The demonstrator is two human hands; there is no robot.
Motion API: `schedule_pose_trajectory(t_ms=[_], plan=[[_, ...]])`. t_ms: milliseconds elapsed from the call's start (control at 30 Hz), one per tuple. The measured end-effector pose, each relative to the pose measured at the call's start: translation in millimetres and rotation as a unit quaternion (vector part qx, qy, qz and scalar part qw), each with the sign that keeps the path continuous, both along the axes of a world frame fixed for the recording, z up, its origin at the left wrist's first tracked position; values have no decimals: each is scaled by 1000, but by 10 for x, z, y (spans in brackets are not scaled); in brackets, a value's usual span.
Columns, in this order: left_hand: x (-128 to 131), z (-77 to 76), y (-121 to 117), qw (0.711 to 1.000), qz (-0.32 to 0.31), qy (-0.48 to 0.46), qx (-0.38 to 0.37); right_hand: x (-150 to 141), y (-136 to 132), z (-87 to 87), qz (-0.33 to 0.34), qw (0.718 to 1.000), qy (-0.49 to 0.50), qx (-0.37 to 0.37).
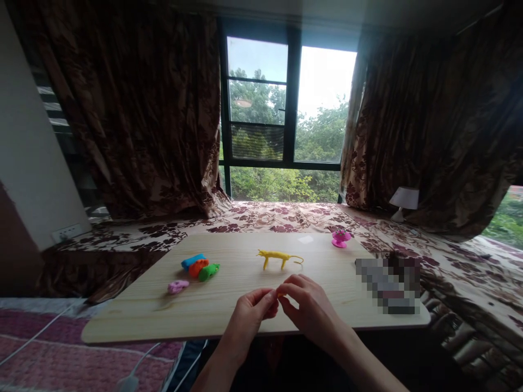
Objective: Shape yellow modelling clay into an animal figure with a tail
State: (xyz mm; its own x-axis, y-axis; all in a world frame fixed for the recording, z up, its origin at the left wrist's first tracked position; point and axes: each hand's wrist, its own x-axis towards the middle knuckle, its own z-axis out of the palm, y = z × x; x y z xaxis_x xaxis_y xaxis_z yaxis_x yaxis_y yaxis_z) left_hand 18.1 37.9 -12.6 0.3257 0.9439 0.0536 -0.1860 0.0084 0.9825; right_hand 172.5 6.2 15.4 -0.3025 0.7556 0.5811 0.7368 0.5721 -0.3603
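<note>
My left hand (258, 306) and my right hand (304, 299) meet above the table's near edge, fingertips pinched together. A tiny orange-yellow bit of modelling clay (280, 295) shows between them, mostly hidden by the fingers. Just beyond, a yellow clay animal figure (275, 255) stands on thin legs with a long curled tail. To the left lie lumps of modelling clay: blue (192, 262), orange (199, 268) and green (209, 271) touching one another, with a pink lump (178, 286) a little nearer to me.
The pale wooden table (139, 313) has rounded corners. At its far right stands a bright pink clay piece (340, 238) with small dots. A pixelated, unreadable patch (388, 286) covers the right side. Behind are a patterned window seat, a small lamp (404, 201) and curtains.
</note>
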Motion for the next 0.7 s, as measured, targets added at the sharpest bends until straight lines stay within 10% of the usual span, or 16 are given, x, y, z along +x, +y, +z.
schedule_pose_trajectory(t_ms=[400,700], plan=[[14,-55,-45,997,9,60,42,-31,208,-387,-43,974,201,-93],[-147,-255,515,931,154,262,201,576,130,-586,-100,985,117,-72]])
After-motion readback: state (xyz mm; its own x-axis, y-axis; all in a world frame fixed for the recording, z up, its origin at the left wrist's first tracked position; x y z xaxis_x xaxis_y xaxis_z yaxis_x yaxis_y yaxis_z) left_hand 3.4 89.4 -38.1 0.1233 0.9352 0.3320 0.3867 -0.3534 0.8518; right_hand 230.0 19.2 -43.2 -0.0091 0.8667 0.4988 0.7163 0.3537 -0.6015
